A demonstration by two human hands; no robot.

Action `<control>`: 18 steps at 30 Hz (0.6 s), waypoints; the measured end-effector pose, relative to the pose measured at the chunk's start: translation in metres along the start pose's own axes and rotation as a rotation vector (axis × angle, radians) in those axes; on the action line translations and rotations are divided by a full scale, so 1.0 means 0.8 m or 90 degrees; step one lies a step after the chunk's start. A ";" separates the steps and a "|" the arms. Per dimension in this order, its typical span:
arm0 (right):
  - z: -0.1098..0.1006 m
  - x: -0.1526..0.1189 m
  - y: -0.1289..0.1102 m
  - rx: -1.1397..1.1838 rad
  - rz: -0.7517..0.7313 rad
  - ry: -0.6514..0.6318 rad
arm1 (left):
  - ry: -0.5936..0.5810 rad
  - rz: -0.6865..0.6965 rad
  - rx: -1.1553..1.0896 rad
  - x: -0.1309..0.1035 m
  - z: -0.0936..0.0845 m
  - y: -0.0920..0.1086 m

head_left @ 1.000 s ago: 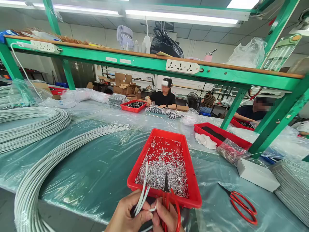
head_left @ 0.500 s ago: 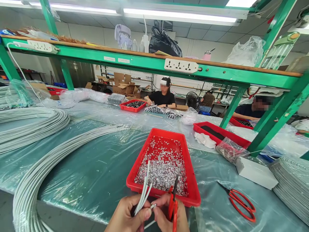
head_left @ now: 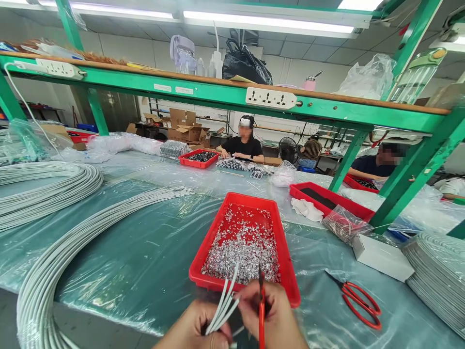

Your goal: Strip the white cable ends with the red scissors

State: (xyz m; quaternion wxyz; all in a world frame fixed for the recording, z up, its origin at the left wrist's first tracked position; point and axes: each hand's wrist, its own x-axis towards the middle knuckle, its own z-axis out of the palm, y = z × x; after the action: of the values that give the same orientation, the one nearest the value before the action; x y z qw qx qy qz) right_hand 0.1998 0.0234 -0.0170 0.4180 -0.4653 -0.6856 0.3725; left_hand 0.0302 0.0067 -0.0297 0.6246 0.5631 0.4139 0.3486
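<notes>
Several white cables [head_left: 225, 301] stick up out of my left hand [head_left: 201, 325], which is closed around them at the bottom of the view. My right hand [head_left: 267, 310] is closed on red-handled scissors [head_left: 261, 315], their dark blades pointing up. Its thumb and fingertips touch the end of one cable; whether they pinch anything small there I cannot make out. Just beyond both hands lies a red tray [head_left: 198, 261] with a heap of small shiny metal pieces [head_left: 240, 252]. The lower ends of the held cables are hidden by the left hand.
A second pair of red-handled scissors [head_left: 363, 300] lies at the right, near a white box [head_left: 383, 257] and a cable coil [head_left: 436, 276]. More cable bundles [head_left: 54, 257] curve along the left. A green shelf frame [head_left: 203, 85] spans overhead. Across the table a person [head_left: 243, 145] sits working.
My hands have moved slightly apart, the right one up and to the right. The cables now lean right, and their tips sit lower. The scissors' blades stand more upright.
</notes>
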 end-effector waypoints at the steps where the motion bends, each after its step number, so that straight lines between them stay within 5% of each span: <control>1: -0.012 0.009 -0.005 -0.046 0.004 0.017 | 0.009 0.014 0.012 0.003 0.000 0.002; 8: -0.069 0.057 0.003 -0.316 -0.006 0.072 | 0.110 0.116 0.089 0.010 0.000 0.006; 15: -0.066 0.050 0.025 -0.223 -0.033 0.043 | 0.135 0.096 -0.058 0.016 0.012 0.017; 18: -0.065 0.028 0.032 -0.058 -0.034 0.009 | 0.206 0.145 -0.082 0.020 0.014 0.029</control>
State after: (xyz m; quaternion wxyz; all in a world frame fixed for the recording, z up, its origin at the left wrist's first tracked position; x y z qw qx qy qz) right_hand 0.2513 0.0584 -0.0156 0.4112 -0.4681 -0.7107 0.3266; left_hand 0.0480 0.0191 -0.0087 0.5413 0.5016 0.4195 0.5286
